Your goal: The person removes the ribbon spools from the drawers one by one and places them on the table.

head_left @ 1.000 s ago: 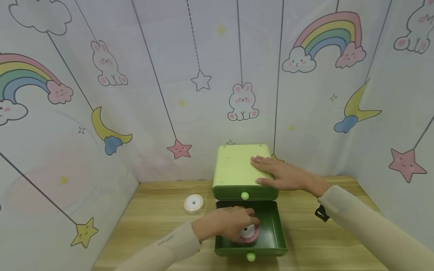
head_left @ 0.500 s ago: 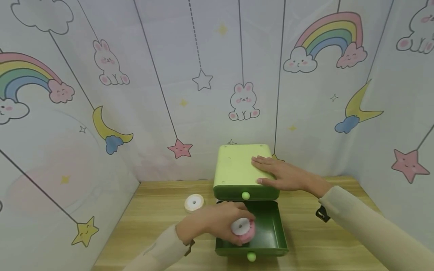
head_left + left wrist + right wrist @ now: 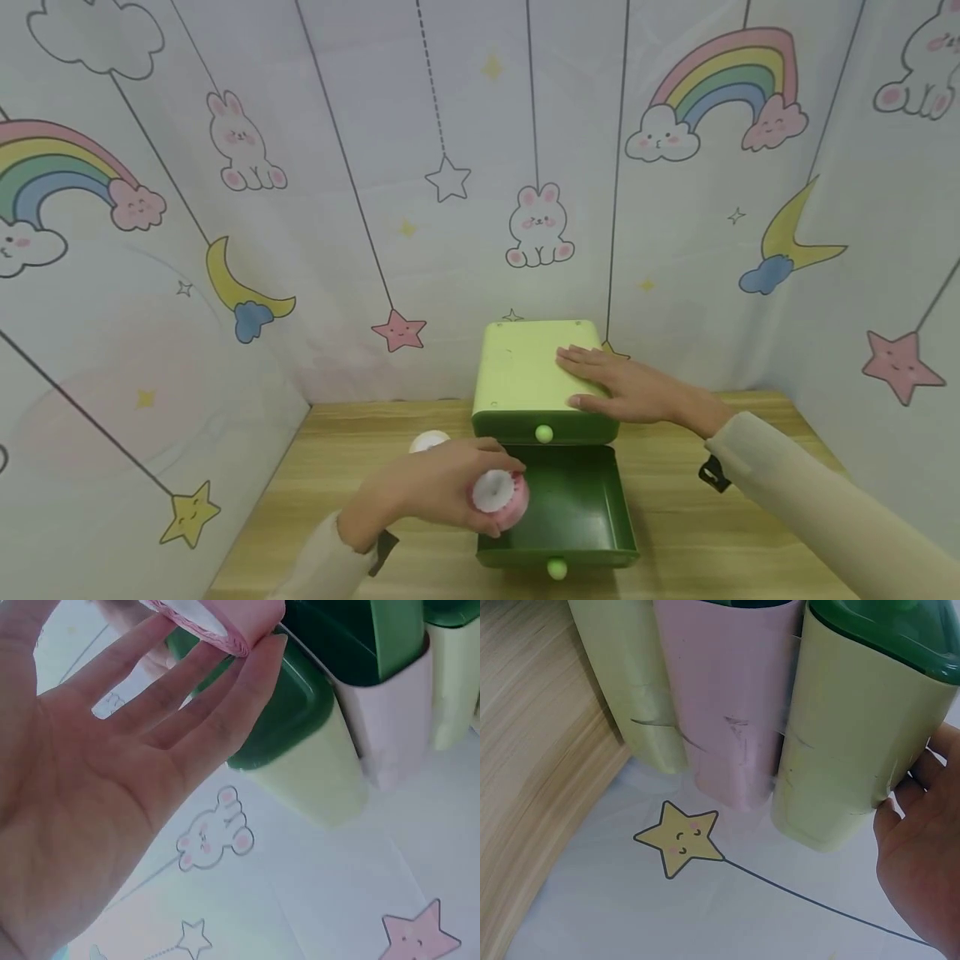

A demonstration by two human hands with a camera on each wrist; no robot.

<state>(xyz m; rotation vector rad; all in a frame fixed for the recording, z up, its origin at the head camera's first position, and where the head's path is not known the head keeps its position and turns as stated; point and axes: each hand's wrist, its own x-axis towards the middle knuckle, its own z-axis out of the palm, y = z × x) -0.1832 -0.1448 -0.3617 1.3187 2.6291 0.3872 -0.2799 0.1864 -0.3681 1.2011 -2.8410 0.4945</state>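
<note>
The cabinet point(image 3: 521, 367) looked like smooth plastic, its drawer point(image 3: 588, 508) glossy; the tabletop point(image 3: 352, 483) beneath it seemed wood-grained, the backdrop point(image 3: 465, 100) behind it matt cloth.

Your left hand point(image 3: 431, 483) curls in a grip at lower centre; your right hand point(image 3: 633, 388) lies flat, right of centre.

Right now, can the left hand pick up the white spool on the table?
Probably not: the left hand holds the pink roll. Reach looks fine, though; the white spool lies close by on the table, partly hidden behind that hand in the head view.
</note>
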